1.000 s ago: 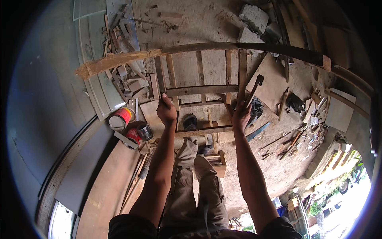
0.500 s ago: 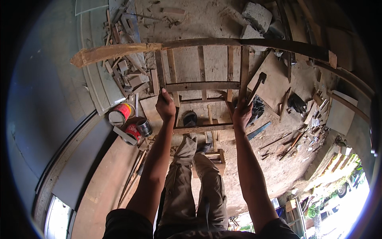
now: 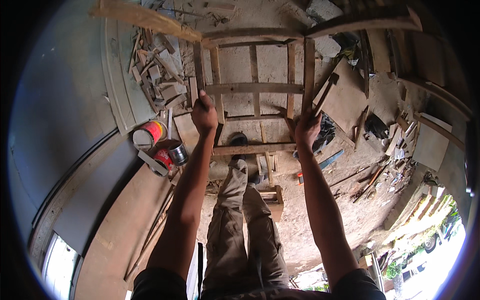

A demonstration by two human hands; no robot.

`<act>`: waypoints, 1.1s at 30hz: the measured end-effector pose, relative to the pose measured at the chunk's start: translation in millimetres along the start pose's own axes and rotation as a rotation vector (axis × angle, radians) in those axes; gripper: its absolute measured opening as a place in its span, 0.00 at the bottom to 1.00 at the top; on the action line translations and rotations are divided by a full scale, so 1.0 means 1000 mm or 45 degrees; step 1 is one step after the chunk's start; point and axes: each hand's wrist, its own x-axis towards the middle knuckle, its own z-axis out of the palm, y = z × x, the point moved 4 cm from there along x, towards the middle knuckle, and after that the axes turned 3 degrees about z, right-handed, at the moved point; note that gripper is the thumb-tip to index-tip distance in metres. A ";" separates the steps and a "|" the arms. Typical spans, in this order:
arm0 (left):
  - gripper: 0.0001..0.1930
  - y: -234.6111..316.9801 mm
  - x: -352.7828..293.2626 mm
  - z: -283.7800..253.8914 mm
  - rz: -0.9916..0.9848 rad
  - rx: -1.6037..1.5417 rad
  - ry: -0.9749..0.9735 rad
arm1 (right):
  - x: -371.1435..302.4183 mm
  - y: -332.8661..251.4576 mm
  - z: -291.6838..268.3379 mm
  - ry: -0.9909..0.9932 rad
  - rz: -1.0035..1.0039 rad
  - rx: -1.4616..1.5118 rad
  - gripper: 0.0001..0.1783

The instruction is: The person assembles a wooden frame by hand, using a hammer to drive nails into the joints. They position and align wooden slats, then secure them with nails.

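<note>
A wooden frame [image 3: 255, 88] of uprights, slats and crossbars stands in front of me, with long wooden arms jutting out on both sides at its far end. My left hand [image 3: 205, 116] is closed around its left upright, thumb laid along the wood. At the right upright, my right hand [image 3: 307, 131] is closed on a hammer [image 3: 326, 93], whose head points up and to the right. That hand also rests against the frame; whether its fingers wrap the wood is hidden. A lower crossbar [image 3: 255, 149] runs between my forearms, above my foot.
Wood offcuts [image 3: 165, 75] are heaped at the left, near red cans [image 3: 151, 133] and a grey metal can [image 3: 178, 154]. Right of my arm lie a blue-bladed saw [image 3: 331, 159] and a black plastic bag [image 3: 326, 134]. Concrete blocks [image 3: 325, 15] sit at the far right.
The frame has tipped, its far end and side arms shifting toward the top of the picture. Both hands stay on it and have moved slightly. An orange-ended object now shows beside my right forearm.
</note>
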 end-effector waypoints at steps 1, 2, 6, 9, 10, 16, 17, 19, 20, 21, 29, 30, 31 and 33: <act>0.34 -0.003 -0.001 -0.002 -0.007 0.022 -0.016 | -0.003 0.000 0.001 0.003 -0.014 0.017 0.21; 0.35 -0.002 0.004 0.001 -0.003 0.026 -0.033 | 0.000 -0.001 0.002 0.026 -0.034 0.038 0.21; 0.35 -0.004 0.007 0.005 -0.019 0.061 -0.068 | 0.007 0.007 0.005 0.027 -0.105 0.026 0.22; 0.35 0.000 0.005 0.004 -0.022 0.075 -0.025 | 0.009 0.010 0.007 0.036 -0.124 -0.058 0.22; 0.35 -0.003 -0.002 0.004 -0.030 0.085 -0.009 | 0.004 0.016 0.002 0.016 -0.113 -0.031 0.22; 0.35 0.001 0.002 0.005 -0.014 0.100 -0.026 | 0.008 0.025 0.005 0.085 -0.184 -0.107 0.24; 0.35 0.001 0.003 0.003 -0.018 0.077 0.006 | 0.006 0.019 0.006 0.035 -0.165 -0.053 0.23; 0.35 -0.006 0.004 0.001 -0.021 0.037 0.052 | 0.000 0.008 0.004 -0.062 -0.110 0.047 0.23; 0.35 -0.003 0.004 0.004 -0.030 0.028 0.010 | 0.013 0.024 0.009 -0.002 -0.184 0.004 0.23; 0.35 -0.003 0.001 0.003 -0.047 0.043 -0.015 | 0.011 0.023 0.009 -0.005 -0.175 -0.008 0.24; 0.37 0.003 0.005 0.001 -0.055 0.094 -0.080 | 0.012 0.017 0.009 0.017 -0.217 -0.029 0.23; 0.36 0.005 0.004 0.001 -0.038 0.087 -0.065 | 0.013 0.018 0.010 0.031 -0.191 -0.022 0.23; 0.36 0.006 0.003 0.001 -0.038 0.096 -0.065 | 0.013 0.020 0.010 0.046 -0.165 -0.015 0.23; 0.36 0.005 0.005 0.000 -0.034 0.116 -0.039 | 0.012 0.015 0.008 0.055 -0.189 -0.015 0.22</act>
